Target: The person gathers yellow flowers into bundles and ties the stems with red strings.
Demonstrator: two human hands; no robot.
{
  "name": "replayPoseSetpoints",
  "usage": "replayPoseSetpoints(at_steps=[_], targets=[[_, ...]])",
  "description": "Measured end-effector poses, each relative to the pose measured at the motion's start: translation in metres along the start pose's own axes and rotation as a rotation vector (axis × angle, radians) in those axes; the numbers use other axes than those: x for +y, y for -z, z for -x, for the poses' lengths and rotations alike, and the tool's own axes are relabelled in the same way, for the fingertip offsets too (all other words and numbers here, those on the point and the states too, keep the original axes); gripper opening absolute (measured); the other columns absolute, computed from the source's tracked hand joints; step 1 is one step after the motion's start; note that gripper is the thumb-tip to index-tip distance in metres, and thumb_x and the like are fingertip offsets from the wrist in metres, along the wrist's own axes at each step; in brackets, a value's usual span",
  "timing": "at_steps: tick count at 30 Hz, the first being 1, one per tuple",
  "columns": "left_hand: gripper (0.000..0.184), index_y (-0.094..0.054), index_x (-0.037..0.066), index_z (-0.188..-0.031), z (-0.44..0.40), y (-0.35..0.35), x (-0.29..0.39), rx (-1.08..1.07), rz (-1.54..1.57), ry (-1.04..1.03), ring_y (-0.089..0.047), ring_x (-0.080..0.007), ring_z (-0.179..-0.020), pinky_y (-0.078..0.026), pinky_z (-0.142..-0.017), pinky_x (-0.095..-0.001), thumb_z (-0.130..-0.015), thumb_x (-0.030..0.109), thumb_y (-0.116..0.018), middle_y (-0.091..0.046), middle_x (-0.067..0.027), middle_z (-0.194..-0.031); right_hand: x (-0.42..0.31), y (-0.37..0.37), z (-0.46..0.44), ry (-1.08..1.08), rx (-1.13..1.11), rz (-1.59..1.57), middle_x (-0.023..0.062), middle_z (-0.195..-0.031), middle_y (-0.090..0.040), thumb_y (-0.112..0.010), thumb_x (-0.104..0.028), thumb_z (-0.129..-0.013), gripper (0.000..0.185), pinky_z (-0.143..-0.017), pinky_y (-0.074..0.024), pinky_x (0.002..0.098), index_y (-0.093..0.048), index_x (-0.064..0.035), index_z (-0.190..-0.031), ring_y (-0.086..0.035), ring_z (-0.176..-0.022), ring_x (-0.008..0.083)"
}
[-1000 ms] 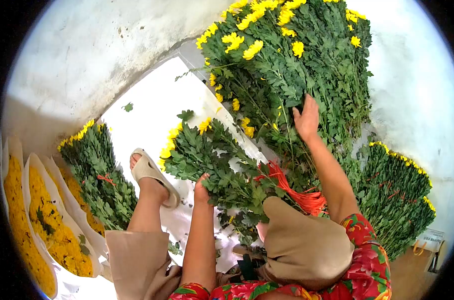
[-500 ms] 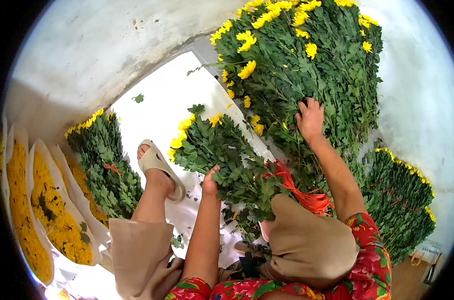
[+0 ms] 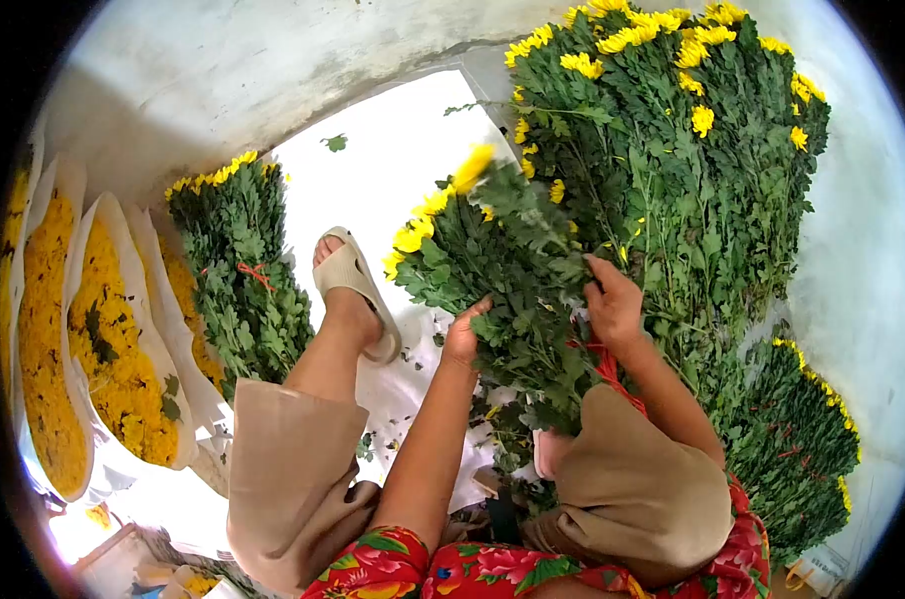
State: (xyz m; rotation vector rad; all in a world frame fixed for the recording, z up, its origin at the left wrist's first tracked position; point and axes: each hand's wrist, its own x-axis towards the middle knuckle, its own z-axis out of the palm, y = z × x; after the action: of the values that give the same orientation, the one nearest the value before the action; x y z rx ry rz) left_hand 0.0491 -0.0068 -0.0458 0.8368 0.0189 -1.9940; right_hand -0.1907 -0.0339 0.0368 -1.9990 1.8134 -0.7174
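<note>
My left hand [image 3: 465,331] is wrapped round the side of a bunch of yellow chrysanthemums [image 3: 512,290], its thumb showing and its other fingers hidden under the leaves. The bunch leans between my legs, with blooms toward the upper left. In my right hand [image 3: 614,302], closed at the bunch's right side, is a chrysanthemum stem [image 3: 527,205] whose yellow bloom is blurred by motion. Below that hand lie red ties [image 3: 612,371], partly covered by leaves and my knee. A big pile of loose chrysanthemums [image 3: 692,190] stands just beyond my right hand.
At left, a tied chrysanthemum bundle [image 3: 248,255] lies near white-wrapped yellow flowers [image 3: 123,339]. More tied bundles [image 3: 787,449] are at the lower right. Loose leaves dot the white sheet [image 3: 393,130] under my sandalled foot [image 3: 358,290]. A wall [image 3: 273,60] runs behind.
My right hand has come away from the big pile toward the bunch, bringing a chrysanthemum stem. My left hand still holds the bunch. The whole view has shifted somewhat.
</note>
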Motion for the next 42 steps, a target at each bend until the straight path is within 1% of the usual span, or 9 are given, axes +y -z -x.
replayPoseSetpoints(at_steps=[3,9,15,18,22,27,29,37,42], targets=[[0.042,-0.056,-0.003,-0.127,0.007,0.006,0.001,-0.110,0.088,-0.027,-0.066,-0.0247,-0.102,-0.055,-0.088,-0.0388,-0.092,0.021,-0.059,-0.066,-0.0132,-0.117,-0.010,0.010,-0.006,-0.074,0.097,-0.140,0.0196,-0.121,-0.062,-0.056,0.011,-0.081,0.049,-0.095,-0.0465,0.0330,-0.057,-0.0025,-0.128,-0.062,-0.111,0.0296],[0.039,-0.058,-0.003,-0.124,0.006,-0.019,0.008,-0.096,0.079,0.006,-0.066,-0.0250,-0.103,-0.053,-0.092,-0.0390,-0.094,0.022,-0.058,-0.066,-0.0139,-0.115,-0.048,0.003,0.006,0.059,-0.034,-0.193,0.0208,-0.101,-0.058,-0.056,0.005,-0.084,0.049,-0.079,-0.0491,0.0349,-0.053,-0.0052,-0.132,-0.060,-0.088,0.0369],[0.041,-0.058,-0.003,-0.124,0.001,-0.016,0.002,-0.065,0.143,0.060,-0.066,-0.0269,-0.098,-0.053,-0.089,-0.0384,-0.094,0.026,-0.059,-0.066,-0.0137,-0.114,-0.055,-0.031,0.048,-0.005,-0.176,-0.391,0.0179,-0.117,-0.061,-0.067,-0.008,-0.088,0.055,-0.090,-0.0467,0.0335,-0.048,-0.0099,-0.140,-0.061,-0.107,0.0307],[0.042,-0.057,-0.002,-0.125,0.003,-0.021,0.005,-0.048,0.146,0.106,-0.066,-0.0274,-0.099,-0.053,-0.089,-0.0387,-0.095,0.027,-0.058,-0.066,-0.0135,-0.115,-0.060,-0.029,0.049,-0.274,-0.303,-0.573,0.0110,-0.141,-0.049,-0.062,0.003,-0.089,0.061,-0.106,-0.0349,0.0312,-0.041,-0.0078,-0.145,-0.044,-0.129,0.0195],[0.046,-0.053,-0.001,-0.130,0.012,-0.039,0.012,0.010,0.098,0.074,-0.064,-0.0278,-0.102,-0.053,-0.090,-0.0401,-0.095,0.028,-0.058,-0.063,-0.0134,-0.121,-0.025,-0.023,0.046,-0.130,-0.213,-0.566,0.0193,-0.143,-0.048,-0.064,-0.004,-0.090,0.062,-0.110,-0.0342,0.0375,-0.038,-0.0041,-0.146,-0.042,-0.135,0.0267],[0.049,-0.049,0.003,-0.136,0.007,-0.029,0.016,-0.112,0.131,-0.010,-0.063,-0.0284,-0.105,-0.052,-0.091,-0.0413,-0.096,0.030,-0.056,-0.062,-0.0130,-0.123,-0.014,-0.009,0.046,-0.175,-0.204,-0.652,0.0133,-0.136,-0.053,-0.062,-0.002,-0.091,0.059,-0.105,-0.0379,0.0357,-0.039,-0.0022,-0.146,-0.047,-0.125,0.0199],[0.047,-0.049,0.006,-0.136,-0.002,-0.013,0.006,0.066,0.031,0.116,-0.063,-0.0284,-0.104,-0.053,-0.089,-0.0410,-0.096,0.030,-0.054,-0.062,-0.0123,-0.123,-0.005,-0.021,0.055,-0.259,-0.335,-0.716,0.0134,-0.141,-0.049,-0.062,-0.004,-0.091,0.061,-0.108,-0.0349,0.0374,-0.037,-0.0035,-0.147,-0.043,-0.131,0.0215],[0.044,-0.056,-0.003,-0.124,0.019,-0.027,0.007,0.063,0.164,0.055,-0.067,-0.0280,-0.092,-0.056,-0.084,-0.0407,-0.094,0.028,-0.057,-0.066,-0.0163,-0.111,-0.037,-0.022,0.062,-0.360,-0.391,-0.603,0.0109,-0.150,-0.041,-0.058,-0.009,-0.096,0.057,-0.115,-0.0256,0.0391,-0.037,-0.0099,-0.149,-0.034,-0.140,0.0242],[0.040,-0.058,-0.003,-0.118,0.014,0.022,-0.002,-0.115,0.168,0.124,-0.067,-0.0291,-0.098,-0.055,-0.088,-0.0425,-0.093,0.028,-0.057,-0.066,-0.0167,-0.112,-0.045,-0.038,0.065,-0.098,-0.584,-0.540,0.0152,-0.142,-0.048,-0.057,-0.011,-0.096,0.057,-0.109,-0.0337,0.0370,-0.038,-0.0155,-0.149,-0.046,-0.130,0.0283]])
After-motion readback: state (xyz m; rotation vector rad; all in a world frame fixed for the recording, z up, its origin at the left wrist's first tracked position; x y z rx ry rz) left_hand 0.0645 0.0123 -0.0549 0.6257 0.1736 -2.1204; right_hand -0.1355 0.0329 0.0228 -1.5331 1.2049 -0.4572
